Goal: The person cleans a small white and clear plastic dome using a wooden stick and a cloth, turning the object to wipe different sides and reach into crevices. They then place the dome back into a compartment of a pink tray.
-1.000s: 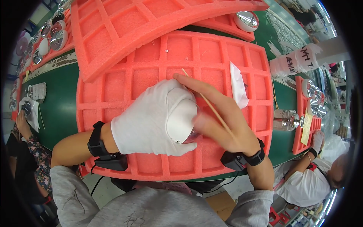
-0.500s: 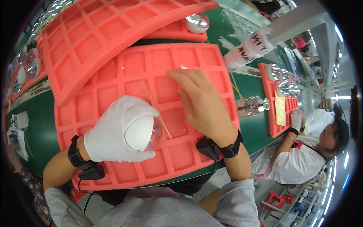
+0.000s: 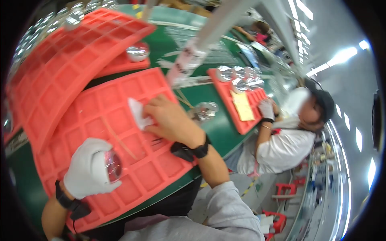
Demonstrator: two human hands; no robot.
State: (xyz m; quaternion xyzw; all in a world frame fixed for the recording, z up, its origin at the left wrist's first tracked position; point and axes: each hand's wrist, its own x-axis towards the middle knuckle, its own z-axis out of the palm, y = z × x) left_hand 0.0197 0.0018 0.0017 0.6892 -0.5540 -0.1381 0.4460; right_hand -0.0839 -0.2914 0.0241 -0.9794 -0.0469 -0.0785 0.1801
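My left hand (image 3: 86, 170), in a white glove, is wrapped round a rounded piece with a clear, glassy face (image 3: 113, 165). The pink foam tray shows through that face, which is turned to the right. Bare, my right hand (image 3: 171, 122) pinches a small white wipe (image 3: 137, 113) above the tray's right side; whether it is paper or cloth, I cannot tell. Under both hands lies the pink foam tray (image 3: 145, 176) with its square compartments. A thin wooden stick (image 3: 119, 140) lies across the compartments between my hands.
Another pink foam tray (image 3: 60, 60) leans over the far left, near shiny domes (image 3: 74, 19). A clear glass bottle (image 3: 206, 111) stands right of my tray, beyond a wrapped post (image 3: 185, 62). At right, a co-worker (image 3: 287, 136) handles a pink tray (image 3: 225, 96) bearing a yellow paper (image 3: 242, 106).
My view has swung to the right. My right hand has taken hold of the white wipe. The piece in my left hand is turned, its clear face showing instead of its white back.
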